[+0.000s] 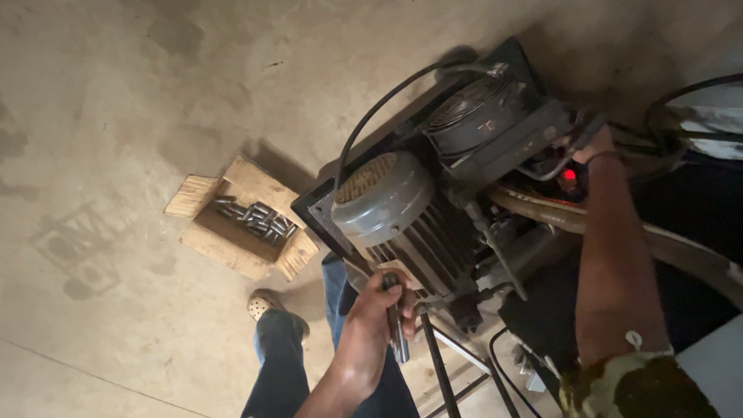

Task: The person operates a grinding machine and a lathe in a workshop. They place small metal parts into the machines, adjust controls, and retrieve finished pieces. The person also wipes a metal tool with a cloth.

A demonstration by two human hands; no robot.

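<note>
Left hand: my left hand (pixel 377 321) is low in the middle of the view, fingers wrapped closed around a short metal rod (pixel 396 329).
Metal rod: it stands almost upright in my fist, its lower end sticking out below the fingers, its upper end close under the grey motor (pixel 387 203).
Right hand: my right hand (pixel 590 145) is stretched far up to the right side of the machine, beside a small red light (pixel 569 175); I cannot tell if the fingers are closed or wide, because the machine parts hide them.
Machine: the motor with ribbed body sits next to a round fan housing (pixel 477 112), with black cables (pixel 379 108) running over them.
Wooden box: an open wooden box (pixel 240 224) lies on the concrete floor (pixel 116 116) left of the machine, holding more metal rods (pixel 257 219) of the same kind.
Legs: my blue trousers (pixel 282 364) and one shoe (pixel 263 304) show below the box.
</note>
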